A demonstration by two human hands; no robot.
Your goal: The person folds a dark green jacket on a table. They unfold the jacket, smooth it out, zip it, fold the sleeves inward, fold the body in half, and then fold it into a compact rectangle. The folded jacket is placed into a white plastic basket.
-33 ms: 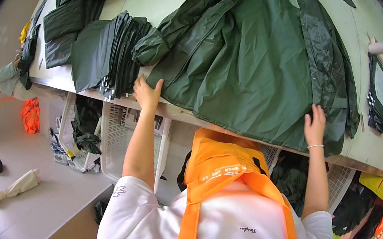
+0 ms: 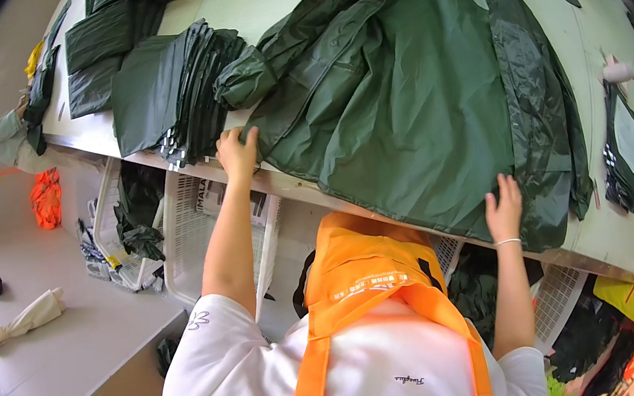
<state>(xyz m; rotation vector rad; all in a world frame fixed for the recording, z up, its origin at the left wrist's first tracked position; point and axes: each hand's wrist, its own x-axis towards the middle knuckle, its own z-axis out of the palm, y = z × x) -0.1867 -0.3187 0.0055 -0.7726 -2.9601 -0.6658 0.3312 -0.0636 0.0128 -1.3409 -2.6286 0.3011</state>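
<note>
From afar, I watched a shiny dark-green fabric coat (image 2: pixel 419 119) spread across a long white table (image 2: pixel 233 7) above white plastic baskets (image 2: pixel 184 241). Left hand (image 2: pixel 237 157) and right hand (image 2: pixel 504 208) rested, loosely spread, near its hem.

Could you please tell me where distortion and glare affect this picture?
Head view: fisheye distortion curves the table near the picture's black right rim; glossy highlights catch the dark green raincoat, mainly its right panel; the right hand looks fairly sharp.
</note>
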